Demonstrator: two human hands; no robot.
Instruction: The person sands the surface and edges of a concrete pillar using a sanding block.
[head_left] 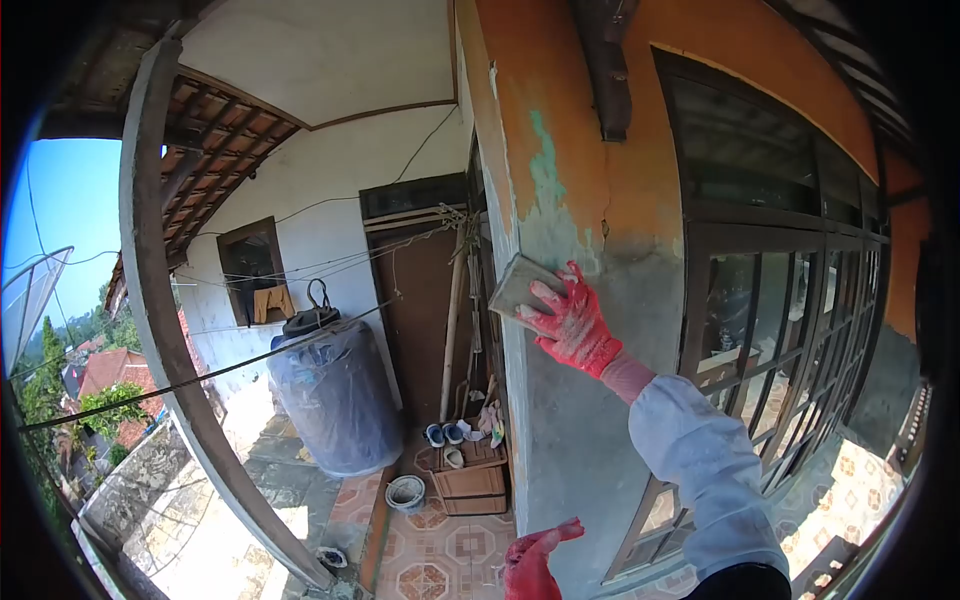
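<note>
My right hand (575, 325), in a red glove smeared with pale dust or plaster, grips a flat grey rectangular block (522, 285). Its fingers lie over the block's right side, and the block rests against the wall corner. Around it the wall (590, 400) is smooth grey below, with orange paint and a pale green patch above. At the bottom edge shows my left hand (535, 560), also red-gloved, in front of the lower wall. A finger of it stretches to the right and nothing is seen in it; the rest of the hand is cut off.
A barred window (770, 300) stands right of the corner. To the left are a large plastic-wrapped drum (335, 400), a bucket (405, 493) and a brown box (470, 487) with shoes on it. A post (165, 300) and a cable (215, 375) cross the left side.
</note>
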